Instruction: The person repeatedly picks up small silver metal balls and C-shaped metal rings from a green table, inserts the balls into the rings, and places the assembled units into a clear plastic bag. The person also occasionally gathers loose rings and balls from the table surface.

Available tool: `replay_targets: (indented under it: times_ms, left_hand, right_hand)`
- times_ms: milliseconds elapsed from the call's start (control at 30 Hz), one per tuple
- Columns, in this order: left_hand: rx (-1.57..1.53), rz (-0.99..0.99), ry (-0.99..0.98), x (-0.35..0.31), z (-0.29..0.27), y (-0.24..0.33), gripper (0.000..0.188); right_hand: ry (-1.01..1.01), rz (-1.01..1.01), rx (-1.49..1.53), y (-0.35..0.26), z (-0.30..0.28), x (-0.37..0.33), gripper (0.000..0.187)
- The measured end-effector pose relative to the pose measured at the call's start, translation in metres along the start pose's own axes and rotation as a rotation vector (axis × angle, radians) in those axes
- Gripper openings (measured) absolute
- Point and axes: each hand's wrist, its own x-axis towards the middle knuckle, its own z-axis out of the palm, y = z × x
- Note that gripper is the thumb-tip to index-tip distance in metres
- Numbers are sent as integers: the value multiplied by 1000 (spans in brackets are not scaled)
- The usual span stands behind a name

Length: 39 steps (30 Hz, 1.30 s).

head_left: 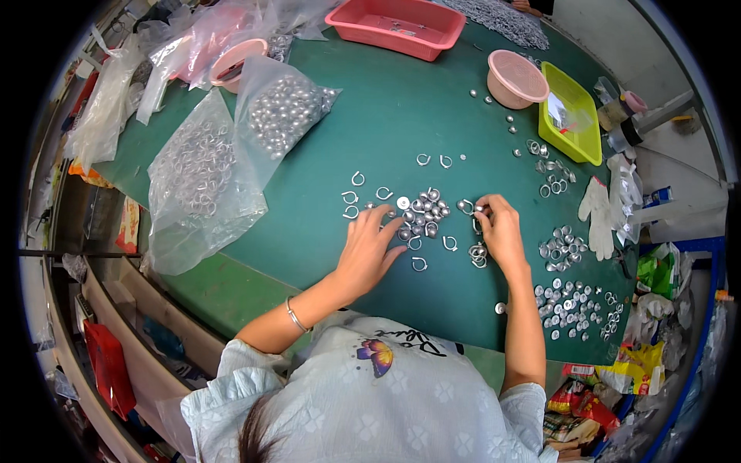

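My left hand (367, 248) rests over the green table with its fingers spread and curved, at the left side of a pile of small silver metal balls (426, 210). A few open metal rings (350, 197) lie around its fingertips. Between thumb and forefinger, my right hand (502, 231) pinches a small silver metal ball (479, 208) at the right of the pile. Next to its fingertips is a metal ring (465, 207), and its link to the ball is too small to tell. A cluster of rings (478, 255) lies by the right wrist.
Clear plastic bags of rings (197, 166) and balls (285, 116) lie at the left. A red tray (394, 31), pink basket (517, 79) and lime-green tray (571, 112) stand at the back. Several metal parts (567, 309) and a white glove (597, 216) lie at the right.
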Motion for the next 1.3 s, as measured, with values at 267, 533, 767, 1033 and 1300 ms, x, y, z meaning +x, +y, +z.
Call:
replay_targets:
  times_ms: [267,533,767,1033,1300]
  left_hand:
    - [74,82,-38,46,17,-4,39]
    - [-81,99,-149,55,22,-16,35]
    - [-110,158,-204,53,14,-14,34]
    - [-80,146,-231,52,14,-12,32]
    - [-149,172,-96,71,15,-2,28]
  right_hand:
    - [-3,179,322,43,-40,-13,19]
    - [-132,-22,0,32,-28,-14,26]
    - [-205,-168,-94,31,-28,-21,18]
    - [-309,411,1569,49,-38,-28,20]
    - [-252,329,1363,38,-23,-7,26]
